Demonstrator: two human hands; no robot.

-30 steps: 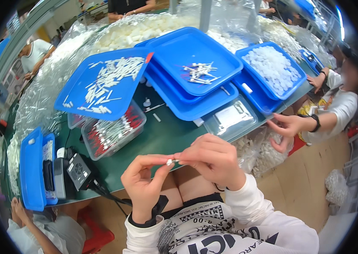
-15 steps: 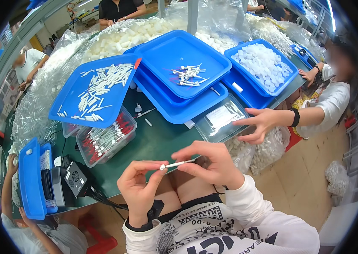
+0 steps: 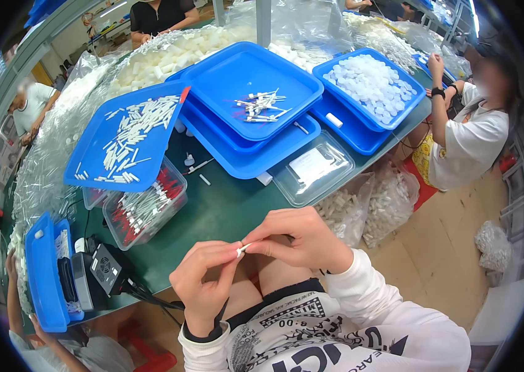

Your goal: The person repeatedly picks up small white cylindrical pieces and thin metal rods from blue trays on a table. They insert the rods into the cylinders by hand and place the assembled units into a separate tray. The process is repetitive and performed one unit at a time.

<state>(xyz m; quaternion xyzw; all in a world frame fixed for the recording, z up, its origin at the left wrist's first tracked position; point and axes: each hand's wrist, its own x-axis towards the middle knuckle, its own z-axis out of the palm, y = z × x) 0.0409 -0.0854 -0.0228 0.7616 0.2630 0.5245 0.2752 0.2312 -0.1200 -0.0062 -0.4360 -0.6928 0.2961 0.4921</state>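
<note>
The left hand (image 3: 203, 282) pinches one end of a small white plastic piece (image 3: 241, 250), thumb and forefinger closed on it, at about six o'clock in the view, above the lap and off the green table (image 3: 224, 211). The right hand (image 3: 299, 239) pinches its other end. The piece looks light, stiff and smooth, likely slippery; fingertip grips near its ends suit it best. At twelve o'clock, a blue tray (image 3: 231, 74) holds similar pieces.
</note>
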